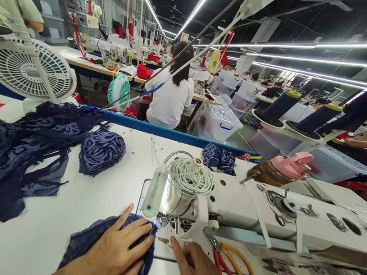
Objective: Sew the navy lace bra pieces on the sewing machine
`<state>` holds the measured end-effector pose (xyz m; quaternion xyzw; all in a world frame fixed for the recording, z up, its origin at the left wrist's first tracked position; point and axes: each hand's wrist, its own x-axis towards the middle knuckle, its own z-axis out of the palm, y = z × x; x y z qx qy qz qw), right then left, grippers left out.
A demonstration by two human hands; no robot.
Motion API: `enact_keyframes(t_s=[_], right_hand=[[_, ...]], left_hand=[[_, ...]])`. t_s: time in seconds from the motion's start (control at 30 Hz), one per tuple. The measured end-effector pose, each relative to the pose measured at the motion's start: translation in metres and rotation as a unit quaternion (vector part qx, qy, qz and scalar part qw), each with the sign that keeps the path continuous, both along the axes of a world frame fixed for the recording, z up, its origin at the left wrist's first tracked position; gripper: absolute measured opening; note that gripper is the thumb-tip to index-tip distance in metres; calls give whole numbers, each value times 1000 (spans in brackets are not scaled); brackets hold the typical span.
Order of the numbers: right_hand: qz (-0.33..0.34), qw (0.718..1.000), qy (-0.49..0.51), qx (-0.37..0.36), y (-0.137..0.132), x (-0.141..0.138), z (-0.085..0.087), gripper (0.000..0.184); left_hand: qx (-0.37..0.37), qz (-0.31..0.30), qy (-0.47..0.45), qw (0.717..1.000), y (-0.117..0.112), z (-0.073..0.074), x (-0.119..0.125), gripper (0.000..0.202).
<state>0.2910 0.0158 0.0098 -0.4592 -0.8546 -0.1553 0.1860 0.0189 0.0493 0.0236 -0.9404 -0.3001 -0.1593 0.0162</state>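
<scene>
My left hand lies with its fingers stretched out on a navy patterned fabric piece, beside the presser foot area of a white sewing machine. The fabric's far edge reaches up to the foot. My right hand rests just right of the fabric, in front of the needle area. One digit points forward, the others are bent, and nothing shows between them. Scissors with red and orange handles lie right of this hand, blades towards the machine. A coil of pale cord sits on the machine head.
A navy patterned cup and a heap of navy fabric lie on the left. Behind them stands a white fan. More navy pieces and a pink-lidded bottle are behind the machine. A person in white sits ahead.
</scene>
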Motion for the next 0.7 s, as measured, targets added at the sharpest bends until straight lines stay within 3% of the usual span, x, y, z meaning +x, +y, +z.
enact_keyframes(t_s=[0.13, 0.47, 0.7], right_hand=[[18, 997, -69, 30, 17, -19, -4, 55], [30, 997, -64, 38, 20, -15, -12, 51], [25, 998, -48, 36, 20, -22, -5, 57]], left_hand=[[-1, 1, -1, 1000, 2, -2, 0, 49], [-11, 1, -17, 1000, 2, 1, 1, 49], [-13, 9, -18, 1000, 1, -4, 1, 50]])
